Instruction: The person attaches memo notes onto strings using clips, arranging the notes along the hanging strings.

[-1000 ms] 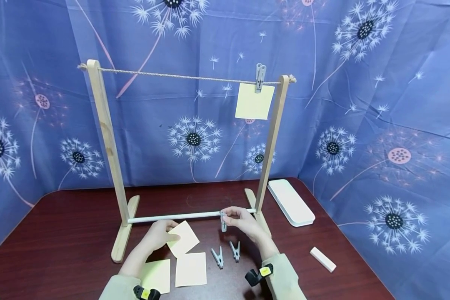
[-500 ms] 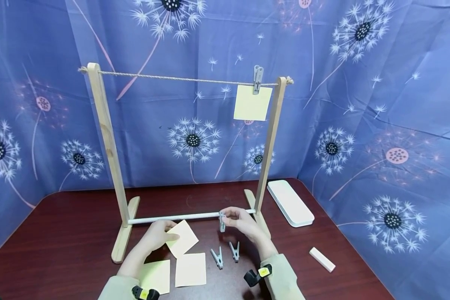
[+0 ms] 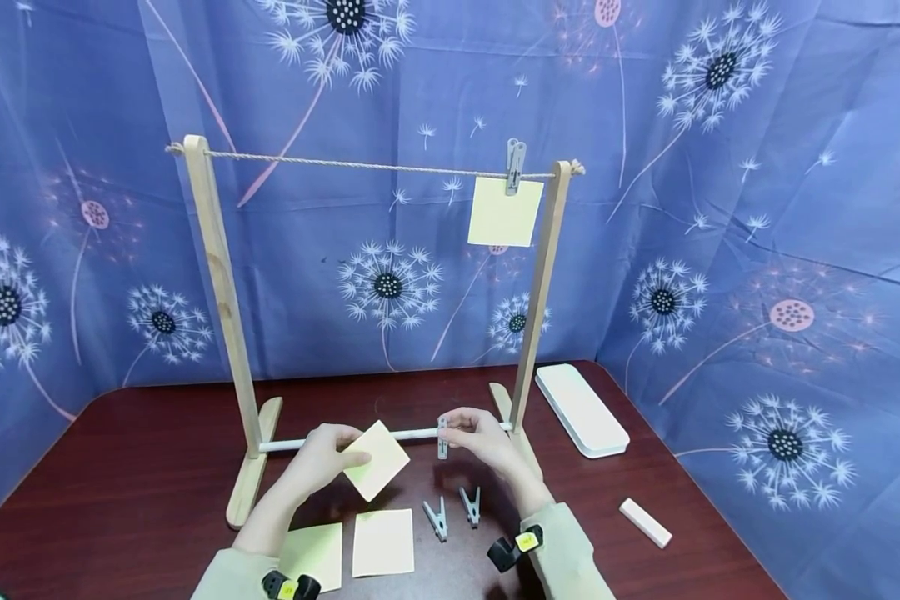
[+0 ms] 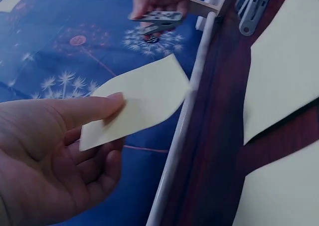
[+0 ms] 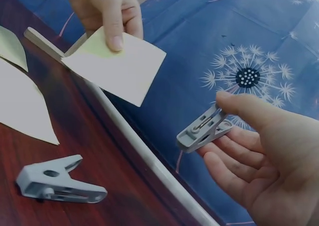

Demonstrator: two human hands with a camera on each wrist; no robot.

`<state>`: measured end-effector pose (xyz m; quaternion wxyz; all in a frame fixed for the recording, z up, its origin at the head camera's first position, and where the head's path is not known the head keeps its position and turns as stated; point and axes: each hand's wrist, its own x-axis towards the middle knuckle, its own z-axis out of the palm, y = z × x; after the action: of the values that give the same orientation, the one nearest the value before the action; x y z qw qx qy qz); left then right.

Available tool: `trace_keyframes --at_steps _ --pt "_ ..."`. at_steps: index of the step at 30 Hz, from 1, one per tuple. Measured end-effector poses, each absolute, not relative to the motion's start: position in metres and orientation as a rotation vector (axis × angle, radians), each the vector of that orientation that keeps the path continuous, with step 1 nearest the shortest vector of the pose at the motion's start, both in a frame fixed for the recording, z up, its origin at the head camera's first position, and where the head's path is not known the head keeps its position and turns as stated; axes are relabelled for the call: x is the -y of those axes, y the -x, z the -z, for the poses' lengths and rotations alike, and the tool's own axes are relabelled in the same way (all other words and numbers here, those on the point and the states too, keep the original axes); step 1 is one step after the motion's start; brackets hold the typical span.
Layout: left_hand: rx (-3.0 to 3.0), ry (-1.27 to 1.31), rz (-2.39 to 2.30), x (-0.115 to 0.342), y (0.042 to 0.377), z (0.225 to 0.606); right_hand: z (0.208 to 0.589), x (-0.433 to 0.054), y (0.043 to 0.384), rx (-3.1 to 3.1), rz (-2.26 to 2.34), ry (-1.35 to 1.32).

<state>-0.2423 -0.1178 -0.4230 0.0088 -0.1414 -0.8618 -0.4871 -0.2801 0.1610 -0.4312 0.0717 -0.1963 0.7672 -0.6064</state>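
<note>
My left hand (image 3: pixel 319 461) pinches a pale yellow sticky note (image 3: pixel 377 461) by one corner, thumb on top and fingers beneath. In the left wrist view the sticky note (image 4: pixel 142 99) bends slightly, raised off the table. To its right, my right hand (image 3: pixel 487 440) holds a grey clothespin (image 3: pixel 442 438) between thumb and fingers. The right wrist view shows that clothespin (image 5: pixel 202 128) pinched at its handle end, its gripping end pointing toward the note. Two more sticky notes, one pale cream (image 3: pixel 383 542) and one yellower (image 3: pixel 313 553), lie below on the table.
Two grey clothespins, a left one (image 3: pixel 436 518) and a right one (image 3: pixel 471 506), lie between the forearms. A wooden frame carries a rope (image 3: pixel 345 165), where a clothespin (image 3: pixel 514 167) holds another note (image 3: pixel 504 212). A white case (image 3: pixel 581 410) and a white block (image 3: pixel 646 522) are at right.
My left hand has lifted the sticky note up from the table and moved it slightly right, toward the clothespin. My right hand keeps its hold on the clothespin, almost still.
</note>
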Motion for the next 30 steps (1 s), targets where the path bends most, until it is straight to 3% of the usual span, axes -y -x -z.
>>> trace_keyframes --at_steps 8,18,30 --pt "2.557 0.333 1.485 0.117 0.26 0.423 0.421 -0.168 0.286 -2.35 1.815 0.635" --pt "2.454 0.09 1.798 0.113 0.273 0.417 0.402 -0.182 0.288 -2.536 1.675 0.645" --pt "2.401 0.016 1.951 0.108 0.286 0.377 0.338 -0.186 0.288 -2.679 1.606 0.867"
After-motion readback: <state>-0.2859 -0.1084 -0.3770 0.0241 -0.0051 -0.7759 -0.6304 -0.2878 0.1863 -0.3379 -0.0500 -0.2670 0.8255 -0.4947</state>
